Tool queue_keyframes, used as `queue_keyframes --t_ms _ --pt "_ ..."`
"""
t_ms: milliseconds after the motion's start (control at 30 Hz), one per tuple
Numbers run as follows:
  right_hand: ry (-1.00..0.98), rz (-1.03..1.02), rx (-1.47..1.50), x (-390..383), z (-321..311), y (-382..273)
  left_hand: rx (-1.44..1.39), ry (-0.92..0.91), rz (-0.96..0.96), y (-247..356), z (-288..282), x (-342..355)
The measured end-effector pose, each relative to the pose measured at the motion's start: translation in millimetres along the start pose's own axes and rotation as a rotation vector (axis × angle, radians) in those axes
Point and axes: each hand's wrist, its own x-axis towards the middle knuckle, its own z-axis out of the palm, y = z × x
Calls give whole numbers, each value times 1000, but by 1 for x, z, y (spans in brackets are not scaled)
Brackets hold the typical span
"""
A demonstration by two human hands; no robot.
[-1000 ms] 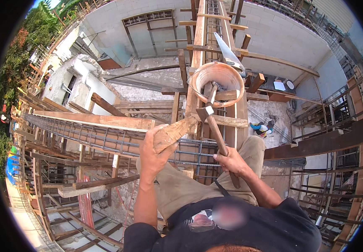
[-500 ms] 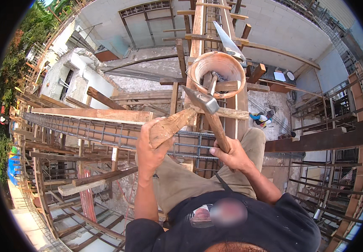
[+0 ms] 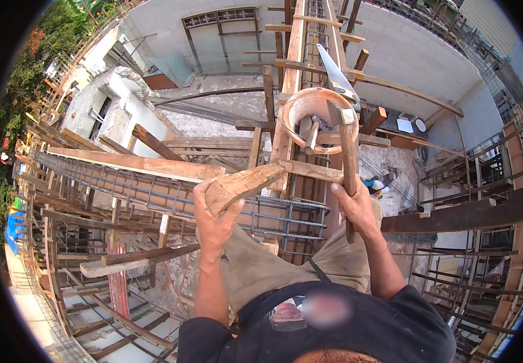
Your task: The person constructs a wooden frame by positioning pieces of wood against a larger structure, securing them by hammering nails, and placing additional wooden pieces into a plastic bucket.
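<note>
My left hand [image 3: 213,212] grips a thick, tapered piece of wood [image 3: 237,189]. Its narrow end points right and overlaps a wooden crosspiece [image 3: 313,172] in the picture; whether they touch I cannot tell. My right hand [image 3: 358,206] is closed around the wooden handle of a hammer [image 3: 349,151], with the thumb along it. The hammer stands nearly upright in the picture, its metal head in front of the right rim of an orange bucket [image 3: 294,121]. A wooden handle and other items, partly hidden, are inside the bucket.
A handsaw [image 3: 337,75] lies behind the bucket on the boards. Steel rebar cages [image 3: 152,190] run within timber formwork left of me and ahead. Timber props and beams surround me, with a floor far below. A person [image 3: 379,184] is down there at the right.
The hammer has swung up and right, away from the tapered wood's narrow end. My right hand has risen slightly with it. My left hand still holds the wood, nearly in place.
</note>
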Motion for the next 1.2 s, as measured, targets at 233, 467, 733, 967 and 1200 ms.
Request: queue_keyframes --t_ms 233,467,733,967,1200 --pt "98 -213 -964 115 -61 -17 -637 355 19 -33 33 4" --pt "64 -189 -439 97 -46 19 -736 695 -254 -49 27 35" --pt "146 -119 57 -21 -38 42 -480 367 106 -36 -13 76" --pt "187 57 -38 -62 -49 99 -275 237 -34 -144 52 109" --pt "118 157 -188 -54 -31 106 113 32 -321 -236 83 110"
